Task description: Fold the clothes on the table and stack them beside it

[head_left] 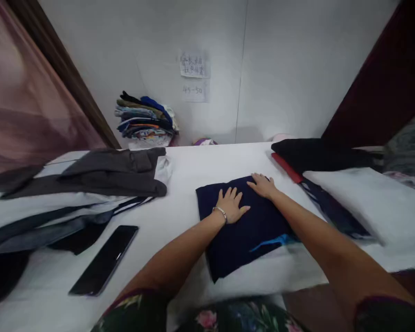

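Observation:
A dark navy garment (249,230), folded into a rough square, lies on the white table (186,166) in front of me. My left hand (231,205) rests flat on its upper left part with the fingers spread; a beaded bracelet circles that wrist. At the garment's far right edge, my right hand (263,186) presses down palm-first, its fingers stretched out. A bright blue drawstring or strip (271,241) shows near the garment's lower right edge. Neither hand grasps anything.
Left of me lie a dark grey garment (124,173) on other clothes and a black phone (105,260). To the right are white folded cloth (373,198), black cloth (318,154) and a red piece (287,167). A clothes stack (145,117) stands by the wall under paper signs (195,64).

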Demonstrator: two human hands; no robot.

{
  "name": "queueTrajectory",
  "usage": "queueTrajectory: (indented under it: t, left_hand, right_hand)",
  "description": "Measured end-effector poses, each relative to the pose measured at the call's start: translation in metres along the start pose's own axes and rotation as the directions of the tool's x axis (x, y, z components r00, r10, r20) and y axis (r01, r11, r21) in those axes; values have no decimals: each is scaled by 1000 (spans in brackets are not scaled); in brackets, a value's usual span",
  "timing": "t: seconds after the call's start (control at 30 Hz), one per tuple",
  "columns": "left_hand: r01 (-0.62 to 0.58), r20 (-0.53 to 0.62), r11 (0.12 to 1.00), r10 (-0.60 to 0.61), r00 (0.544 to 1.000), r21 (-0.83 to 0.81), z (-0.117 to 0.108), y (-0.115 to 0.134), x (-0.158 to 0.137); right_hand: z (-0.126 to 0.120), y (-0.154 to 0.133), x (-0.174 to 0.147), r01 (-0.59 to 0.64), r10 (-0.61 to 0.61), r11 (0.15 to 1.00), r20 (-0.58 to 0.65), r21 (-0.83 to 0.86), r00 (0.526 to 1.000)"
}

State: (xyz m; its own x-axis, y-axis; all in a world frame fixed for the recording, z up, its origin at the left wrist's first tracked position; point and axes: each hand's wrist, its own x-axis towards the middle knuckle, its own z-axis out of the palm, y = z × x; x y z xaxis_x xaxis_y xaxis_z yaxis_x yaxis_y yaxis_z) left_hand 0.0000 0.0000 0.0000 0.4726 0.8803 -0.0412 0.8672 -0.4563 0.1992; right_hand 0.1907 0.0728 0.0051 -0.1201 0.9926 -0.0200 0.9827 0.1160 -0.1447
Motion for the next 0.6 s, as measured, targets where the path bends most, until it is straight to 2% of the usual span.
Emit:
queueTrajectory:
  t: [0.07, 0.13, 0.2, 0.3, 0.37, 0.43, 0.5, 0.6]
  left_hand:
    - [9, 19, 1000, -9, 1000, 3, -3, 2, -2]
    - [12, 24, 1000, -12, 1000, -2, -4, 4, -3]
    - [5, 15, 1000, -4, 1000, -18, -5, 6, -3]
    - [-1, -15, 998, 0, 1000, -61, -5, 8, -1]
    - [-1, -43, 993, -4, 999, -117, -8, 6, -1]
    - [4, -123, 979, -30, 992, -203, -15, 1, -6]
    - [16, -268, 949, -105, 958, -314, -21, -8, -18]
    - [46, -446, 837, -336, 830, -546, -23, -25, -51]
  right_hand:
    - [-5, 1, -11, 49, -51, 999, -126, -21, 991]
    - [-4, 6, -22, 77, -75, 997, -164, 2, 984]
    - [4, 14, -32, 90, -81, 992, -102, 84, 992]
    - [19, 24, -40, 29, -33, 973, 15, 227, 999]
    - [24, 26, -40, 7, -14, 952, 22, 305, 1000]
    - [22, 24, -40, -7, 5, 911, 4, 412, 1000]
    - [15, 23, -41, -11, 16, 856, -5, 516, 1000]
    - [2, 32, -51, 1, 50, 757, -60, 653, 997]
